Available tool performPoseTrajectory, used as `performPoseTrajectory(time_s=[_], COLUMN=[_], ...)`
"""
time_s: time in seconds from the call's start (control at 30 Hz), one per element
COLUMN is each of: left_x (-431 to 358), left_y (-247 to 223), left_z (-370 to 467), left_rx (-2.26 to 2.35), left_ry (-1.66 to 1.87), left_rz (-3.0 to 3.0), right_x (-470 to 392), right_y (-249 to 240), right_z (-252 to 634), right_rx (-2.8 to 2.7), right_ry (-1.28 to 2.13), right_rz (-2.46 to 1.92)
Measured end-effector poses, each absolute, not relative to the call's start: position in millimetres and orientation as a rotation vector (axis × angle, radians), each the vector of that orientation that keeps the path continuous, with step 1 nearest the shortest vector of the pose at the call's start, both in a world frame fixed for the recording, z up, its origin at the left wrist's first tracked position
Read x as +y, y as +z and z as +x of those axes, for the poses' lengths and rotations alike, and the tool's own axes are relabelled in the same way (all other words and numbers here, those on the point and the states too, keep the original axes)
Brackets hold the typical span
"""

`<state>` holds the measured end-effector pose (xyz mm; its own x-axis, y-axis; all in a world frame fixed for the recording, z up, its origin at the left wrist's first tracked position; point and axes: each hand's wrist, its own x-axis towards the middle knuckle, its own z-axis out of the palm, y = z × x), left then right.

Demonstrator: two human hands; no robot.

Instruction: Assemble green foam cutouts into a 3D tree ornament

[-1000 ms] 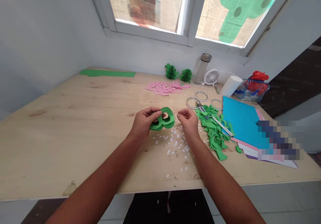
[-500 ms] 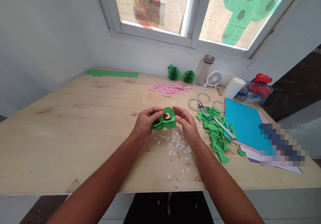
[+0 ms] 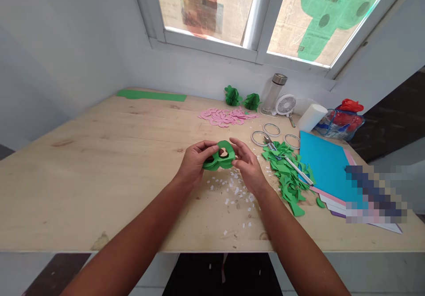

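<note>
green paper layers (image 3: 221,163), pinched by the left hand (image 3: 193,161), meet the right hand (image 3: 249,168), grip unclear; edge handling likely wants lightness

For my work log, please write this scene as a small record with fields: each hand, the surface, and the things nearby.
Left hand: grips green cutout
Right hand: at the cutout's right edge, grip unclear
Surface: wooden table
Below the hands: white bits
To the right: green scraps, blue sheet
At the back: pink cutouts, bottle, fan
</note>
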<state>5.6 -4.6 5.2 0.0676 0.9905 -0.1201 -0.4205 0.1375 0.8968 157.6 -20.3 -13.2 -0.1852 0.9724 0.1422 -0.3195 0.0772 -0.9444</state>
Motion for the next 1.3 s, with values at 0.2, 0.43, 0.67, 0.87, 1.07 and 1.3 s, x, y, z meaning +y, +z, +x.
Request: performPoseTrajectory(time_s=[0.2,0.43,0.67,0.87,1.07,1.3], left_x=[-6.0,-6.0,-4.9,-4.7,-4.6,-4.9], left_y=[3.5,1.6,-0.7,0.4,1.2,1.9], left_z=[7.2,8.0,6.8,5.1,4.4,4.8], left_rx=[0.977,0.992,0.977,0.955,0.947,0.934], left_ry=[1.274,1.246,1.178,1.115,1.088,1.086], left_rz=[0.893,0.963,1.026,1.012,1.001,0.995], right_x=[-19.6,-20.7,-19.2,-17.2,-17.2,-17.7], right_y=[-11.2,-6.7,-11.8,-18.9,-20.4,-18.1], right_z=[154.0,152.3,153.2,155.1,155.3,155.1], right_rx=[-1.143,-1.073,-1.087,-1.128,-1.124,-1.140], right_ry=[1.369,1.349,1.296,1.303,1.305,1.283], right_rz=[-0.878,-0.938,-0.982,-0.971,-0.953,-0.974])
